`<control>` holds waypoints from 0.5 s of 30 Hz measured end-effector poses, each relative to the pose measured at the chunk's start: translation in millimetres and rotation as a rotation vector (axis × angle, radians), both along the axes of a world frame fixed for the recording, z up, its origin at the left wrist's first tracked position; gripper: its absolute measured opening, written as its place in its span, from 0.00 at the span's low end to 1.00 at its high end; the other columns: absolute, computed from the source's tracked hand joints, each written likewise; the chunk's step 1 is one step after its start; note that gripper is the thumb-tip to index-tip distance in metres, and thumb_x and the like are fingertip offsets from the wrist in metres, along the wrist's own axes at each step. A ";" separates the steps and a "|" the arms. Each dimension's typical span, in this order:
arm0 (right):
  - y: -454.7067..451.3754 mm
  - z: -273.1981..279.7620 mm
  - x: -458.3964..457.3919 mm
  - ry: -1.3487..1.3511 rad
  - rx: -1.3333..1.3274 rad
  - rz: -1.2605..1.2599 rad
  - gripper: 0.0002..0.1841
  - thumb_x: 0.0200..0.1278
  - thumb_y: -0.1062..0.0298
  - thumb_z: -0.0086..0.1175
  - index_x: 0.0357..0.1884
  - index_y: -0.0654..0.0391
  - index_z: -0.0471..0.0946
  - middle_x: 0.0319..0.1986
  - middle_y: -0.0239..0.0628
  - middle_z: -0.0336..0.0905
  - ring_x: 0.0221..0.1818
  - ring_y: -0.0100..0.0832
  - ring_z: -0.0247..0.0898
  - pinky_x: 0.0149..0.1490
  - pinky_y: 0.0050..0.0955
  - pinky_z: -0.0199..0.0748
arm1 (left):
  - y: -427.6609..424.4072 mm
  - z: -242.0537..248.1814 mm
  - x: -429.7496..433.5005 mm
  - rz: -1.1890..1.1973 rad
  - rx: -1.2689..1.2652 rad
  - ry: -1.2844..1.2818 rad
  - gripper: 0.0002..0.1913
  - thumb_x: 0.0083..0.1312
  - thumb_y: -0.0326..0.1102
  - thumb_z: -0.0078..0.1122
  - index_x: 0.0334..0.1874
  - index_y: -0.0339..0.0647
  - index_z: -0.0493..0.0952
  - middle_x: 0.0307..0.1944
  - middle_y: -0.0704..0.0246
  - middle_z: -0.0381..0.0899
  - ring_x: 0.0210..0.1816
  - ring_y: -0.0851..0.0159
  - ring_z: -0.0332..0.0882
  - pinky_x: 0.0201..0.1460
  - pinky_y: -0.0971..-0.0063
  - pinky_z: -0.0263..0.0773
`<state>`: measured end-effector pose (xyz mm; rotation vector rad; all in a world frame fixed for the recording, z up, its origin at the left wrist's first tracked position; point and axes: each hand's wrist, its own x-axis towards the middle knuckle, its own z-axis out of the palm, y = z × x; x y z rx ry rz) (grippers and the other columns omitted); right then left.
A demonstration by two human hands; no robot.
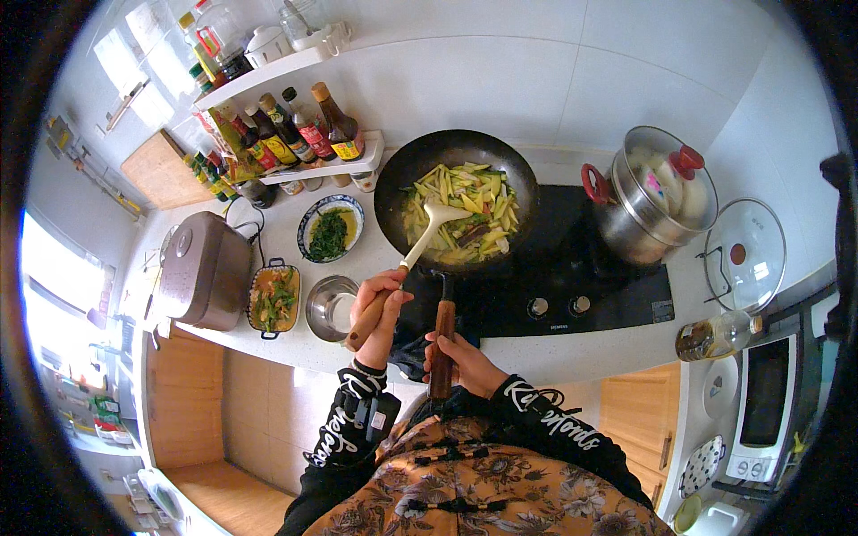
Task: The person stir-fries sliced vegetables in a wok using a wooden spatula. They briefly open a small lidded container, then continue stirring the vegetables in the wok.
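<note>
My left hand [383, 309] grips the wooden handle of a cream-coloured spatula [423, 236]. The spatula's blade rests on green and yellow vegetable strips [484, 194] inside a dark wok [395, 161]. A few darker pieces lie among the strips. Around the wooden end of the wok's handle [444, 335] my right hand [469, 365] is closed. The wok sits over the left side of a black glass hob [509, 301]. Close to my left hand, on the counter, stands a steel bowl [318, 308].
Left of the wok are a plate of chopped greens [330, 231], a handled dish of food [273, 298] and a brown rice cooker [208, 268]. Sauce bottles [288, 130] line a shelf [342, 164]. On the right stand a steamer pot [630, 221], a glass lid [747, 261] and an oil bottle [717, 336].
</note>
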<state>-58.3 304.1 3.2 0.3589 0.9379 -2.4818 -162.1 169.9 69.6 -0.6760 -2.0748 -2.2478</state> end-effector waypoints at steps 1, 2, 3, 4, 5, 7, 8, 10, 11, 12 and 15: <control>0.1 0.4 0.1 0.009 -0.010 0.000 0.20 0.70 0.49 0.44 0.55 0.51 0.63 0.38 0.31 0.70 0.43 0.31 0.72 0.51 0.44 0.75 | -0.3 0.0 0.2 -0.002 -0.001 -0.009 0.05 0.66 0.24 0.50 0.42 0.34 0.70 0.53 0.56 0.73 0.50 0.61 0.76 0.49 0.73 0.76; -0.2 0.6 0.1 -0.007 -0.023 -0.016 0.19 0.69 0.50 0.46 0.54 0.51 0.64 0.37 0.32 0.71 0.41 0.31 0.73 0.50 0.42 0.76 | -0.4 -0.1 0.3 -0.005 -0.004 -0.005 0.05 0.66 0.25 0.50 0.42 0.34 0.70 0.53 0.56 0.73 0.49 0.61 0.76 0.49 0.73 0.76; -0.9 0.6 0.2 -0.015 -0.047 -0.034 0.19 0.68 0.51 0.48 0.53 0.51 0.64 0.36 0.32 0.72 0.40 0.31 0.73 0.48 0.40 0.76 | -0.6 -0.3 0.4 -0.008 -0.003 -0.007 0.05 0.66 0.25 0.50 0.42 0.35 0.70 0.53 0.56 0.73 0.49 0.62 0.76 0.49 0.73 0.76; -1.3 0.3 0.3 -0.012 -0.084 -0.049 0.18 0.67 0.52 0.50 0.52 0.51 0.65 0.35 0.32 0.73 0.38 0.31 0.74 0.46 0.38 0.77 | -0.6 -0.5 0.5 -0.008 0.004 -0.012 0.05 0.66 0.25 0.50 0.43 0.35 0.70 0.53 0.56 0.73 0.49 0.62 0.77 0.49 0.73 0.76; -1.6 -0.2 0.3 -0.017 -0.073 -0.050 0.18 0.67 0.52 0.49 0.52 0.51 0.65 0.35 0.32 0.73 0.38 0.31 0.74 0.46 0.38 0.77 | -0.6 -0.7 0.5 -0.009 0.005 -0.005 0.05 0.66 0.24 0.50 0.43 0.34 0.70 0.53 0.57 0.73 0.46 0.63 0.77 0.48 0.74 0.76; -1.9 -2.0 0.1 0.000 -0.083 -0.047 0.18 0.68 0.52 0.49 0.53 0.51 0.65 0.35 0.32 0.73 0.39 0.32 0.74 0.46 0.38 0.77 | -0.5 -1.2 0.7 -0.007 0.020 0.000 0.06 0.66 0.23 0.51 0.43 0.34 0.70 0.52 0.57 0.73 0.42 0.66 0.76 0.47 0.75 0.75; -1.6 -3.0 0.4 0.003 -0.064 -0.036 0.19 0.68 0.51 0.48 0.53 0.51 0.64 0.36 0.32 0.72 0.40 0.31 0.73 0.48 0.40 0.76 | -0.6 -1.4 0.8 -0.005 0.015 -0.002 0.06 0.65 0.23 0.51 0.43 0.34 0.70 0.52 0.57 0.73 0.42 0.66 0.76 0.47 0.75 0.75; -0.8 -5.0 0.9 0.018 -0.044 -0.013 0.20 0.69 0.50 0.45 0.55 0.50 0.63 0.38 0.31 0.70 0.42 0.31 0.72 0.51 0.44 0.75 | -0.8 -1.5 1.1 -0.003 0.004 -0.005 0.06 0.65 0.23 0.51 0.43 0.34 0.70 0.52 0.57 0.73 0.42 0.67 0.76 0.46 0.76 0.76; -0.8 -5.8 0.9 0.022 -0.042 -0.013 0.20 0.69 0.50 0.45 0.55 0.50 0.63 0.38 0.31 0.70 0.42 0.31 0.72 0.51 0.44 0.75 | -0.9 -1.4 1.2 -0.004 0.004 -0.005 0.06 0.65 0.22 0.51 0.44 0.34 0.70 0.52 0.57 0.73 0.42 0.67 0.76 0.46 0.76 0.76; -0.8 -6.5 0.8 0.024 -0.044 -0.013 0.20 0.69 0.50 0.45 0.55 0.50 0.63 0.38 0.31 0.70 0.42 0.31 0.73 0.51 0.44 0.75 | -0.8 -1.3 1.4 -0.005 0.005 -0.005 0.06 0.65 0.22 0.51 0.44 0.34 0.70 0.52 0.57 0.73 0.42 0.67 0.76 0.46 0.76 0.76; -0.6 -7.3 0.6 0.025 -0.041 -0.011 0.20 0.69 0.50 0.45 0.55 0.50 0.63 0.38 0.31 0.70 0.43 0.31 0.73 0.51 0.44 0.75 | -0.6 -1.1 1.6 -0.009 0.021 -0.014 0.07 0.65 0.21 0.51 0.44 0.34 0.70 0.52 0.57 0.73 0.43 0.67 0.76 0.45 0.76 0.76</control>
